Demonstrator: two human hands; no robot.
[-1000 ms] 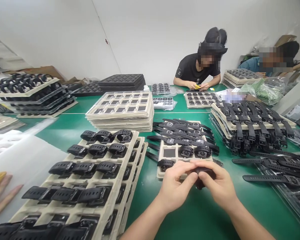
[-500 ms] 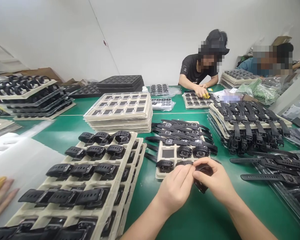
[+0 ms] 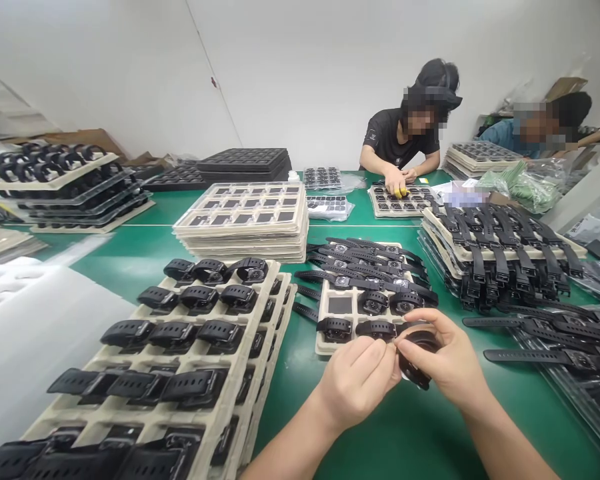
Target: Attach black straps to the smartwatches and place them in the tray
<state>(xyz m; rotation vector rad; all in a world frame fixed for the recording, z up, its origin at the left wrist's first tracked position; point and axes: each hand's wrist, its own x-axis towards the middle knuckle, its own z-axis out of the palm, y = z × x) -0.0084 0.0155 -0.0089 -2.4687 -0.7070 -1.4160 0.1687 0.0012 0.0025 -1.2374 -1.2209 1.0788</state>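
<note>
Between my two hands is a black smartwatch (image 3: 414, 363) with its strap curled into a loop. My right hand (image 3: 447, 360) curves around the loop and grips it. The fingers of my left hand (image 3: 357, 380) are pinched together at the strap's left side; the exact spot they hold is hidden. Just beyond my hands, a beige tray (image 3: 325, 348) carries several watches with looped straps, such as one smartwatch (image 3: 336, 328) at its front left. Straight-strapped watches (image 3: 353, 267) lie across its far part.
Stacked beige trays of strapped watches (image 3: 200, 340) stand at my left. Another stack of trays (image 3: 245, 220) sits behind. Flat-strapped watches (image 3: 500, 237) are piled on trays at the right. Across the green table (image 3: 300, 427), a co-worker (image 3: 400, 140) leans over a tray.
The watch has tilted and shows more of its loop, while my hands stay together around it. Another person's fingers at the left edge have left the view. The co-worker's hand has shifted left.
</note>
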